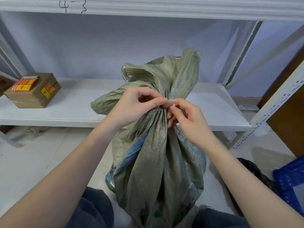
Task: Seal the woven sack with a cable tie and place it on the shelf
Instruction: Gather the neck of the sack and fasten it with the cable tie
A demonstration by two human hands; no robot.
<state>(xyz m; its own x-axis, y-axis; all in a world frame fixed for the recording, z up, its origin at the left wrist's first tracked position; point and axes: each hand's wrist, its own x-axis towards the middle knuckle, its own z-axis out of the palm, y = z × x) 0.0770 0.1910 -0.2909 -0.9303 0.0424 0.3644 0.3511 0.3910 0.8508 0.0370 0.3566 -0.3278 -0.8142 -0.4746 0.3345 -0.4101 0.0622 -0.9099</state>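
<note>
The woven sack (158, 162) stands upright at frame centre on the floor (32, 162), long axis vertical, gathered neck pointing up in front of the shelf (74, 112). Above the neck, the loose mouth fans toward the upper centre. The cable tie (171, 102), pale and translucent, lies across the neck roughly horizontally. The left hand (134, 106) pinches the tie at the neck's left side; the right hand (189, 116) pinches it at the right side, fingers curled. A cardboard box (32, 91) sits on the shelf at left, bearing red and yellow stickers with an umbrella symbol; their text is illegible. Handwritten marks on the upper shelf beam (148, 7) are only partly visible.
</note>
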